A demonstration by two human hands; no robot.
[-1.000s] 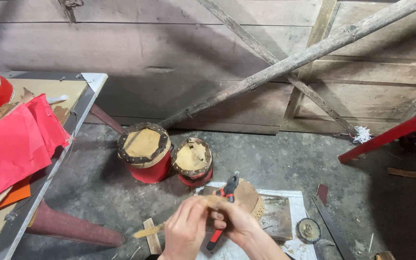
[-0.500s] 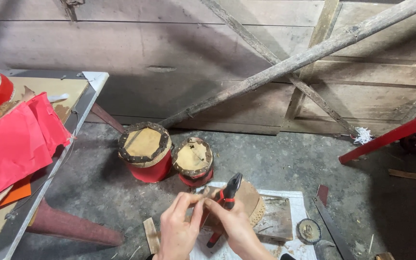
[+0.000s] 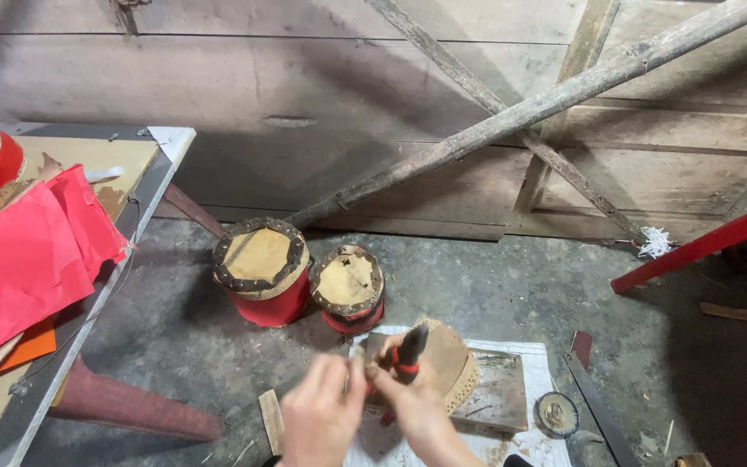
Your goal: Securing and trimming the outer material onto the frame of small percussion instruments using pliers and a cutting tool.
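At the bottom middle of the head view both my hands meet over a small drum-like piece (image 3: 451, 363) lying on a white sheet (image 3: 533, 355). My right hand (image 3: 412, 406) grips red-and-black pliers (image 3: 408, 353), whose handles stick upward. My left hand (image 3: 322, 415) is blurred and pinches something small next to the pliers' jaws; what it is cannot be told. A thin wooden strip (image 3: 270, 419) lies on the floor by my left hand.
Two red drums with hide tops, a larger drum (image 3: 261, 272) and a smaller drum (image 3: 349, 290), stand on the concrete floor ahead. A table (image 3: 144, 186) with red cloth (image 3: 28, 259) is at left. A saw blade (image 3: 598, 398), wooden block (image 3: 499, 393) and leaning pole (image 3: 512, 112) lie right.
My hands have shifted slightly right and upward over the drum piece. The wooden strip my left hand held earlier now lies on the floor. The pliers stand more upright.
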